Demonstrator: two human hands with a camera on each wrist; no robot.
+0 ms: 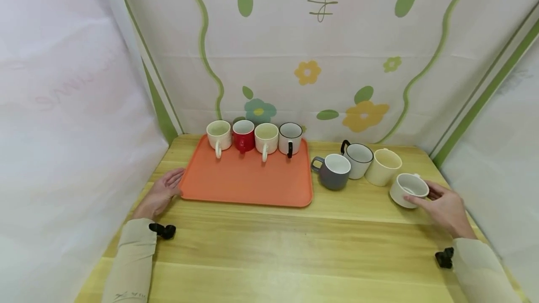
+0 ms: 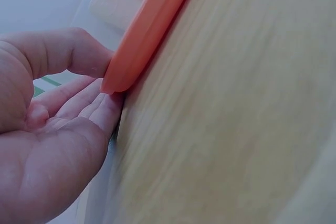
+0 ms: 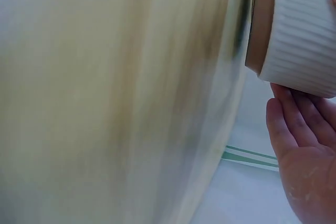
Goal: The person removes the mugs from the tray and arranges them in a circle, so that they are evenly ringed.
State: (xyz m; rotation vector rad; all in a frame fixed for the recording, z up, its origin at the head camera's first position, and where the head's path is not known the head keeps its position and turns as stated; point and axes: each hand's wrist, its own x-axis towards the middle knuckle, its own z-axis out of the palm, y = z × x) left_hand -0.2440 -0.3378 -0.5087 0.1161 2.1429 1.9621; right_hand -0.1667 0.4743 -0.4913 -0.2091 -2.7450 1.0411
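In the head view, my left hand [image 1: 162, 193] is at the near left corner of an orange tray [image 1: 248, 186]. The left wrist view shows the thumb and fingers pinching the tray's rim [image 2: 142, 35]. At the right, my right hand [image 1: 446, 207] holds a white mug [image 1: 409, 191], thumb on its near side and fingers on the other. Seen close in the right wrist view, this mug [image 3: 304, 35] has a ribbed wall and a bare brown base. I cannot tell whether its base touches the table.
Along the tray's back stand two cream mugs [image 1: 219, 135] [image 1: 266, 139], a red mug [image 1: 244, 135] and a black-rimmed white mug [image 1: 290, 138]. Right of the tray are a grey mug [image 1: 334, 174], another black-rimmed mug [image 1: 358, 160] and a yellow mug [image 1: 382, 168]. Curtains enclose the wooden table [image 1: 286, 251].
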